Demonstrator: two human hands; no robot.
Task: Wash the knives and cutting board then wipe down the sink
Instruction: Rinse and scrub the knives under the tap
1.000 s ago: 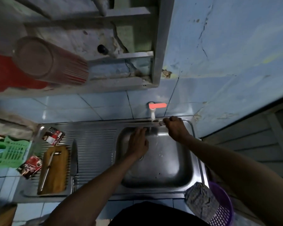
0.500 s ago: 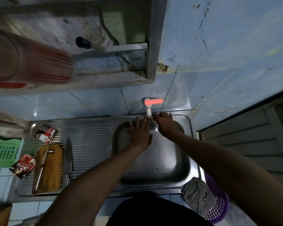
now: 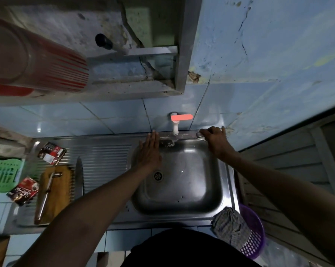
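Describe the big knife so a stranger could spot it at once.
Start at the steel sink and look left to its ribbed draining board. The big knife lies there beside the wooden cutting board, unlike the slimmer knife lying on it.

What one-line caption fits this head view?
Both hands at the sink's back rim: left hand flat, right hand on the far corner.

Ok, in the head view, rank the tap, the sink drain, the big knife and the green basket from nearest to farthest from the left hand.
From the left hand:
1. Sink drain, just below it in the basin.
2. Tap, up right; too close to call with the drain.
3. Big knife, on the drainboard, left.
4. Green basket, far left.
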